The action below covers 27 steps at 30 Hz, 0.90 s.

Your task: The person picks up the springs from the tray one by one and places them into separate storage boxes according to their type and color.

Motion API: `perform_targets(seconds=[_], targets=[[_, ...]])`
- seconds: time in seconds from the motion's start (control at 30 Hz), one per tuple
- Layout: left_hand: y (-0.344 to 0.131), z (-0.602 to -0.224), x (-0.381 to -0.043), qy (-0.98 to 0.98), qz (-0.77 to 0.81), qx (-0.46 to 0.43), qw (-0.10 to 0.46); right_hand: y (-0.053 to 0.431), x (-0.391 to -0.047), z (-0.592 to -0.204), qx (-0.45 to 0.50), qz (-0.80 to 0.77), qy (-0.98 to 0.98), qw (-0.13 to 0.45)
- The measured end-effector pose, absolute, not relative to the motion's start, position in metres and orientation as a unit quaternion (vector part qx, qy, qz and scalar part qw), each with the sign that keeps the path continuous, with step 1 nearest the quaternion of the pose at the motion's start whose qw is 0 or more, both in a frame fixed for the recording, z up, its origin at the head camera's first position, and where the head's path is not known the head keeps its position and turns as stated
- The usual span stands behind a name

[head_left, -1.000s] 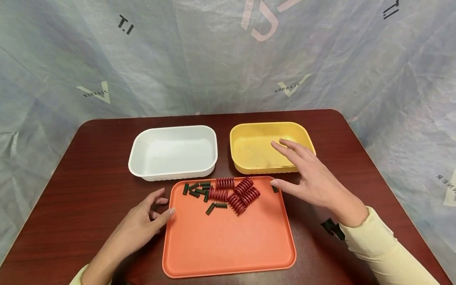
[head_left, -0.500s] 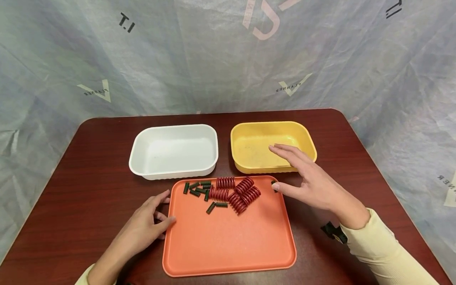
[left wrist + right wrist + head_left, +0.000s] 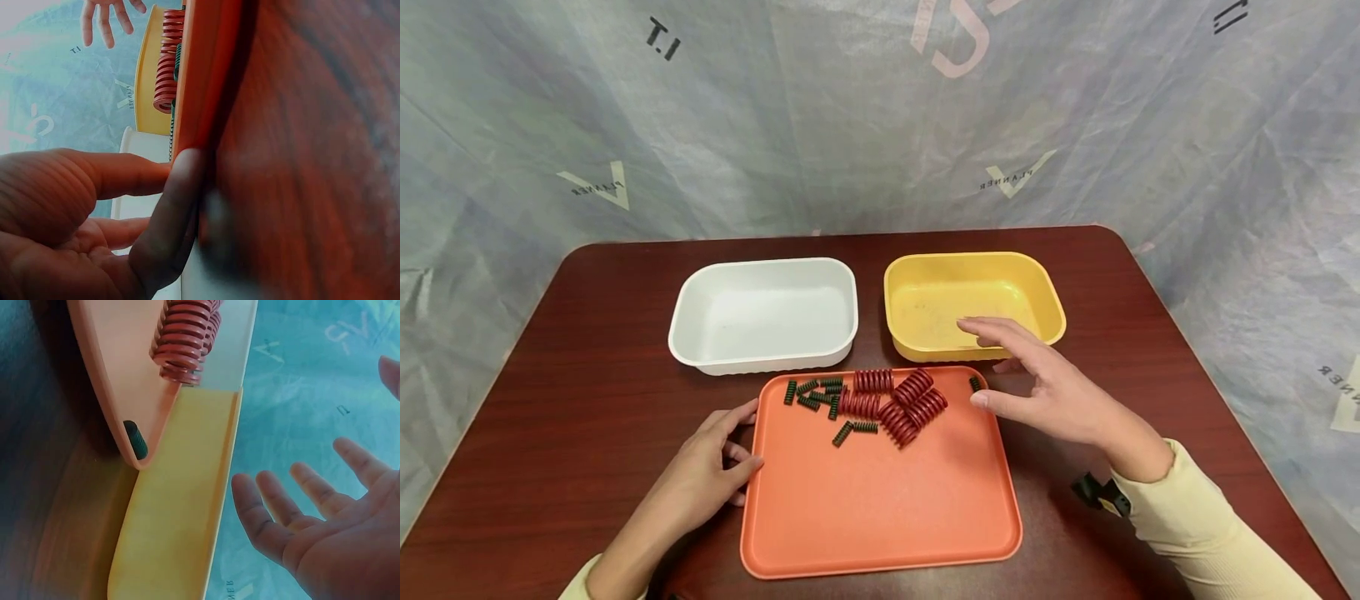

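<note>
We take the orange tray (image 3: 880, 517) as our landmark, and what we see changed is in the hands alone. Over the last second the left hand (image 3: 700, 471) has closed in on the tray's left edge, where its fingers and thumb now touch the outside of the rim, relaxed rather than wrapped round anything. The right hand (image 3: 1060, 392) has drawn a little nearer to us, and its thumb tip now leaves the lone green spring (image 3: 975, 384) at the tray's far right corner in plainer sight; its fingers are loosely extended and hold nothing. The red springs (image 3: 859, 405) keep their cluster along the middle of the tray's far side, and the other green springs (image 3: 865, 427) lie left of and in front of them, all as they were. Just beyond the tray's far edge stand the white bin (image 3: 775, 365), towards its left, and the yellow bin (image 3: 917, 350), towards its right, partly under the right hand's fingers. We judge that the tray is being steadied while no spring has left it during these frames.
</note>
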State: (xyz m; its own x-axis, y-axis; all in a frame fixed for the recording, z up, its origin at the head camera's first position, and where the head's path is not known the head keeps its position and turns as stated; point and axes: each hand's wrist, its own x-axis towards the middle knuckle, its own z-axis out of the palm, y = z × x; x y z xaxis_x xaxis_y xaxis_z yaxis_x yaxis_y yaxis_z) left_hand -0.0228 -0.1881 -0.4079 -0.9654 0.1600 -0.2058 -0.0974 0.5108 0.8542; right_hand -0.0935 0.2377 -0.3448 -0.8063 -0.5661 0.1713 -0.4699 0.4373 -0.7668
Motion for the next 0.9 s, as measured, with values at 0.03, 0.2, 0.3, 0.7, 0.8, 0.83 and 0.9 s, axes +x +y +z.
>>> perform_targets(seconds=[0.03,0.2,0.3,0.7,0.8,0.83,0.9], targets=[[-0.188,-0.408,-0.023,0.859,0.495,0.019,0.13,0.237,-0.093,-0.345,-0.308,-0.436,0.844,0.058],[-0.188,-0.407,-0.022,0.858,0.496,0.02,0.128,0.236,-0.093,-0.35,-0.317,-0.456,0.829,0.072],[-0.188,-0.407,-0.022,0.858,0.497,0.019,0.129,0.235,-0.093,-0.353,-0.322,-0.472,0.817,0.083],[-0.188,-0.408,-0.022,0.855,0.501,0.016,0.135,0.234,-0.09,-0.362,-0.3,-0.509,0.795,0.139],[-0.188,-0.408,-0.022,0.855,0.5,0.015,0.136,0.233,-0.09,-0.365,-0.298,-0.506,0.796,0.144],[-0.188,-0.408,-0.022,0.855,0.5,0.015,0.136,0.233,-0.09,-0.366,-0.297,-0.506,0.796,0.146],[-0.188,-0.408,-0.022,0.855,0.5,0.017,0.136,0.233,-0.09,-0.368,-0.297,-0.509,0.794,0.15]])
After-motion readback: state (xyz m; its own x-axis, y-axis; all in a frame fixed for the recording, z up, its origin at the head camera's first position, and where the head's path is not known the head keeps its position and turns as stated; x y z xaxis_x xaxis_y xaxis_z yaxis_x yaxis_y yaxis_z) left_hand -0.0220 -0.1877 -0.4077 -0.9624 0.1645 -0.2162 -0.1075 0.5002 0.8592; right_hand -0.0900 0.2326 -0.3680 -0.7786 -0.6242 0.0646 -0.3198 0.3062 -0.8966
